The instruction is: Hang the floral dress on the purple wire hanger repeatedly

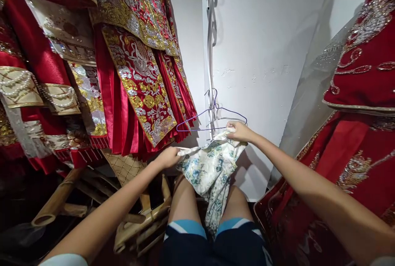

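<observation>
A white garment with a blue and green floral print point(212, 167) is stretched between my two hands, its lower part hanging down between my knees. My left hand point(168, 157) is closed on its left edge, where the cloth is pulled into a narrow strip. Its right upper edge is pinched in my right hand point(240, 131). Just beyond the cloth, a thin purple wire hanger point(212, 113) hangs against the wall with nothing on it. My right fingers are close to the hanger's lower right corner; whether they touch it I cannot tell.
Red and gold embroidered costumes point(142, 76) hang at the left. Another beaded red dress point(364, 93) stands close on the right. Bamboo furniture point(145, 220) is low at the left. A white wall point(256, 52) with a vertical strip point(210, 52) is ahead.
</observation>
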A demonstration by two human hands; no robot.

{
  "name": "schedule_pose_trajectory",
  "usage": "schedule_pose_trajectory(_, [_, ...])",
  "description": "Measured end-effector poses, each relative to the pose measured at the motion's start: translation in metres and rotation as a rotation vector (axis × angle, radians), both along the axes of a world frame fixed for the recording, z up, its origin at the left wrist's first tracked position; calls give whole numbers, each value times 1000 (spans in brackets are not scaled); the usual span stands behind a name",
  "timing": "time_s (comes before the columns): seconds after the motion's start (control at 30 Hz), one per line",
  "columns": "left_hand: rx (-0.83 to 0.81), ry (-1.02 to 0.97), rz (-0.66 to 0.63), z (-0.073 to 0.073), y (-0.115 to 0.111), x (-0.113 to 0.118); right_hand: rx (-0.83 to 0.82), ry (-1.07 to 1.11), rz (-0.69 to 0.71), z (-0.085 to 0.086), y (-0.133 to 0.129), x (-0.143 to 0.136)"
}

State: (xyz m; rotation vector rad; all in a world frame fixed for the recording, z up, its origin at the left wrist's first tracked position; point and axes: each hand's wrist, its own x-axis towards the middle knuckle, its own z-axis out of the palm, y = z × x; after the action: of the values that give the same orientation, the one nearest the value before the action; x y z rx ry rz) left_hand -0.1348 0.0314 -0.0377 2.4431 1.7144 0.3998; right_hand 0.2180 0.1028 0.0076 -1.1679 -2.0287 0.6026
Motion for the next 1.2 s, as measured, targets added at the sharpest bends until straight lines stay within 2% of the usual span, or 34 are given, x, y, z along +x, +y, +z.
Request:
schedule_pose_trajectory(0.03, [30, -4, 15, 10, 6, -2, 86, -14, -49, -8, 9, -3])
schedule_pose_trajectory(0.1, [88, -1, 29, 25, 14, -4, 164, -38, -62, -24, 23, -9])
schedule_pose_trajectory(0.23, [203, -17, 27, 37, 16, -8, 131, -123, 32, -40, 32, -5])
schedule_pose_trajectory(0.37, [275, -24, 58, 37, 12, -8, 124, -163, -10, -41, 19, 19])
schedule_pose_trajectory(0.47, [275, -47, 97, 42, 11, 2, 128, -191, -37, -39, 6, 34])
schedule_pose_trajectory(0.6, [285, -97, 203, 58, 7, 19, 130, -165, -14, -45, -11, 36])
schedule_pose_trajectory(0.7, [285, 30, 340, 68, -4, 21, 155, -194, -84, -50, -21, 30])
schedule_pose_trajectory(0.8, [203, 207, 366, 74, -17, 13, 176, -256, -108, -46, -28, 24])
schedule_pose_trajectory(0.9, [144, 266, 363, 82, -26, 5, 171, -336, -123, -35, -33, 19])
schedule_pose_trajectory(1.03, [250, 196, 424, 96, -22, -3, 150, -419, -183, -20, -38, 13])
schedule_pose_trajectory(1.2, [305, -17, 364, 104, 6, -2, 98, -359, -88, -18, -41, 11])
